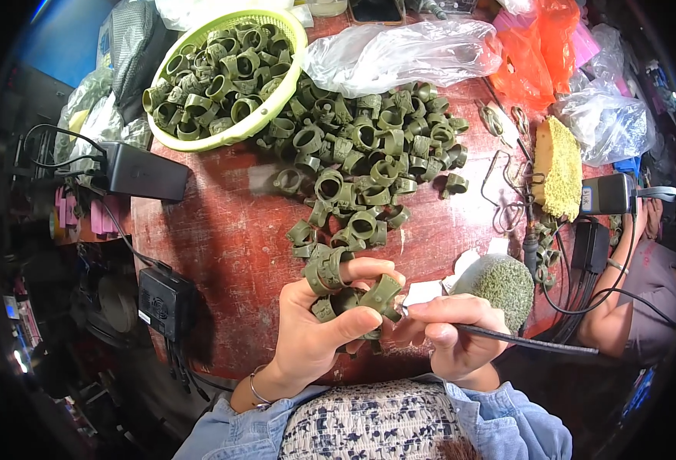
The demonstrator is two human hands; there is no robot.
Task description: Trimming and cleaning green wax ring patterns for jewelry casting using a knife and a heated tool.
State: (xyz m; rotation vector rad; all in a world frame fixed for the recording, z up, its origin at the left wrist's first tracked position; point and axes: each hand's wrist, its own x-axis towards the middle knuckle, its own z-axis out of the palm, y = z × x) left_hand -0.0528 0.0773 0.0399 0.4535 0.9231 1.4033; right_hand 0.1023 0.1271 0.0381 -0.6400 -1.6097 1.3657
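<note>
The left hand (311, 337) grasps several green rings (384, 294); the right hand (467, 337) pinches a thin black tool (533, 342) close beside them. Farther off, a ring pile (368, 139) covers the red table (230, 268).

Olive-green rings (384, 293), lime-green basket (282, 96), red tabletop (234, 268), yellow sponge (562, 170), dark-and-white patterned top (368, 422)

Bright light glares off the red counter (453, 230) and clear plastic bag (407, 55), while the curved fisheye edges sink into black.

Room left over red tabletop (226, 264), green rings (368, 162) blocking ahead
</note>
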